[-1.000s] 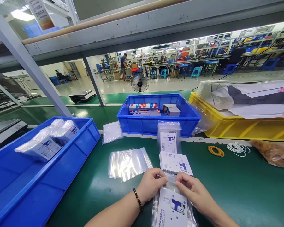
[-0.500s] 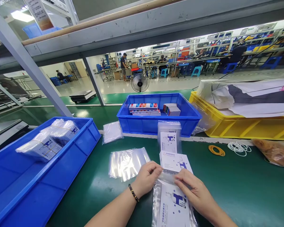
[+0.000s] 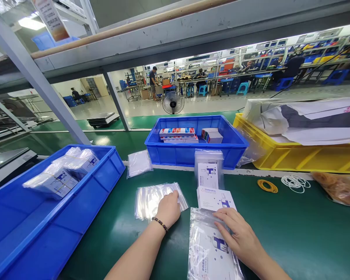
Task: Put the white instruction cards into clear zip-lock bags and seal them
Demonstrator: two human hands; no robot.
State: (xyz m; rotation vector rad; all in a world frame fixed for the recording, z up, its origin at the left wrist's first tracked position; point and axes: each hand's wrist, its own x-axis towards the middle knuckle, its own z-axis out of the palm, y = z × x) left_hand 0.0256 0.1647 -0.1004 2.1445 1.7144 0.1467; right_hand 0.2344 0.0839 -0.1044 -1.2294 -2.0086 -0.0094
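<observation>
My left hand (image 3: 168, 210) is closed at the right edge of a stack of clear plastic bags (image 3: 146, 200), with its fingertips partly hidden. A clear zip bag (image 3: 196, 241) holding a white printed booklet (image 3: 212, 252) with a blue logo lies in front of me. My right hand (image 3: 236, 231) rests on its upper right part, thumb and fingers slightly apart. Just beyond lies a stack of white booklets (image 3: 214, 197) with the same logo. Behind that, another bagged booklet (image 3: 208, 175) leans toward the blue bin.
A blue bin (image 3: 192, 153) with small boxes stands ahead; a long blue bin (image 3: 84, 210) with banded bagged booklets is left. White packets (image 3: 139, 163) lie between. At right are a yellow crate (image 3: 303, 155), yellow rubber bands (image 3: 267, 186), white bands (image 3: 295, 182) and a brown-filled bag (image 3: 338, 188).
My left hand has let go of the bagged booklet's top and moved left onto the clear bags. My right hand stays at the bagged booklet, whose top now lies flatter.
</observation>
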